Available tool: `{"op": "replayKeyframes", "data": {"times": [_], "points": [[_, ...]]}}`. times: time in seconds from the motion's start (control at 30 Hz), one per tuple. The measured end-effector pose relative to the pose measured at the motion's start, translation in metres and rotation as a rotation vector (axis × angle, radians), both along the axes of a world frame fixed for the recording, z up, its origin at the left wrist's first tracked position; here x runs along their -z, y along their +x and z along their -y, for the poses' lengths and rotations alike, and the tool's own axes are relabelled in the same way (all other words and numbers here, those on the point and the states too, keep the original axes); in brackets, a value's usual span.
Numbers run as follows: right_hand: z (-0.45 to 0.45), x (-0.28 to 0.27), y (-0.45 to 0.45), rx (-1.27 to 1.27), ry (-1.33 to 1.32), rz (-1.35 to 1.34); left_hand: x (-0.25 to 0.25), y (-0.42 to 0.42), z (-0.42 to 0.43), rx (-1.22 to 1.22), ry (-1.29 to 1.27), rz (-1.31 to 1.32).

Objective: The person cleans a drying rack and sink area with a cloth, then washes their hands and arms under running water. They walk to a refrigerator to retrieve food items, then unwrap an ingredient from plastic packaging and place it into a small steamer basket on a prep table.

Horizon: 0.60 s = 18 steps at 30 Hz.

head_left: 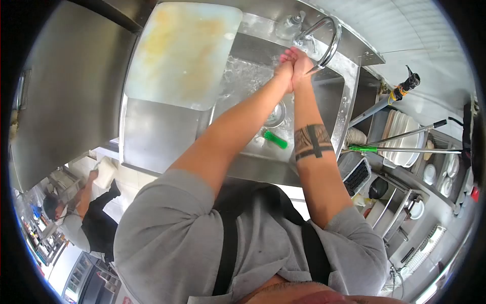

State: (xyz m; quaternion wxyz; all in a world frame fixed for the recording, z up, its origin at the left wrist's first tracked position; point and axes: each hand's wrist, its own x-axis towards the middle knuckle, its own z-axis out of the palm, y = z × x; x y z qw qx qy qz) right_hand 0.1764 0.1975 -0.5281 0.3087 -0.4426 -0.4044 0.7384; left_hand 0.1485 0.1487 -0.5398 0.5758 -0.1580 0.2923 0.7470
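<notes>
Under the curved metal faucet (pixel 334 43), my left hand (pixel 284 73) and my right hand (pixel 302 63) are clasped against each other, palms together and fingers partly curled. Some fingers are hidden between them. Both are over the steel sink basin (pixel 331 93), which has wet, foamy patches. A green-handled tool (pixel 275 139) lies on the basin floor below my forearms, its head partly hidden. Beside it is a round metal drain (pixel 276 114), partly covered by my left forearm. A clear pump bottle (pixel 290 27) stands behind the basin, left of the faucet base.
A large stained white cutting board (pixel 185 55) rests on the sink's left side. At right, long-handled tools (pixel 400 93) lean across a shelf of white dishes (pixel 402 139). A black-bristled item (pixel 357 177) is nearby. Another person (pixel 88 223) works at far left, holding something pale.
</notes>
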Motion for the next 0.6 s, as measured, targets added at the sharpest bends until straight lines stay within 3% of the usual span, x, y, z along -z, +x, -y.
{"op": "replayKeyframes", "data": {"times": [0.03, 0.07, 0.13, 0.17, 0.2, 0.23, 0.27, 0.3, 0.33, 0.37, 0.4, 0.43, 0.47, 0.5, 0.53, 0.57, 0.6], "points": [[0.000, 0.003, 0.010, -0.119, 0.374, 0.216, 0.021, 0.002, -0.012, 0.012, -0.042, -0.032], [0.007, -0.003, 0.022, -0.207, 0.743, 0.410, 0.011, 0.002, -0.017, 0.005, -0.045, -0.029], [0.006, -0.029, 0.044, -0.203, 1.150, 0.225, -0.020, -0.012, -0.039, 0.569, -0.343, -0.824], [-0.037, 0.023, 0.054, -0.171, 0.603, 0.117, -0.044, 0.007, -0.039, 0.286, -0.381, -0.638], [-0.106, 0.101, 0.083, -0.171, 0.852, 0.443, 0.056, 0.029, -0.078, -0.239, 0.226, -1.126], [-0.137, 0.122, 0.070, 0.077, 0.858, 0.280, -0.035, 0.024, -0.039, 0.186, -0.074, -1.013], [-0.156, 0.140, 0.075, -0.030, 0.230, -0.268, -0.085, 0.024, -0.004, 0.324, -0.119, -1.275], [-0.193, 0.140, 0.065, -0.331, 0.227, -0.143, -0.117, 0.035, 0.016, 0.222, -0.297, -1.230], [-0.236, 0.156, 0.059, -0.649, 0.278, -0.022, -0.119, 0.034, 0.030, 0.284, -0.243, -1.296], [-0.185, 0.067, 0.030, -0.507, 0.243, 0.358, -0.087, 0.042, 0.033, 0.195, -0.289, -1.705], [-0.121, -0.042, -0.005, -0.371, 0.126, 0.694, -0.112, 0.026, 0.068, 0.589, -0.212, -1.432], [-0.136, -0.046, -0.013, -0.330, -0.012, 0.497, -0.075, 0.028, 0.083, 0.441, -0.087, -1.588], [-0.156, -0.056, -0.021, -0.298, -0.163, 0.309, -0.054, 0.024, 0.106, 0.532, -0.093, -1.625], [-0.166, -0.054, -0.001, -0.698, 0.377, -0.009, -0.028, 0.023, 0.128, 0.732, -0.209, -1.659], [-0.087, -0.124, 0.010, -0.257, 0.166, -0.130, -0.011, 0.029, 0.155, 0.780, -0.416, -1.664], [-0.082, -0.140, 0.018, -0.134, 0.087, -0.092, 0.000, 0.033, 0.188, 0.826, -0.626, -1.653], [-0.095, -0.127, 0.045, -0.355, -0.098, -0.416, 0.003, 0.039, 0.222, 0.779, -0.678, -1.646]]}}
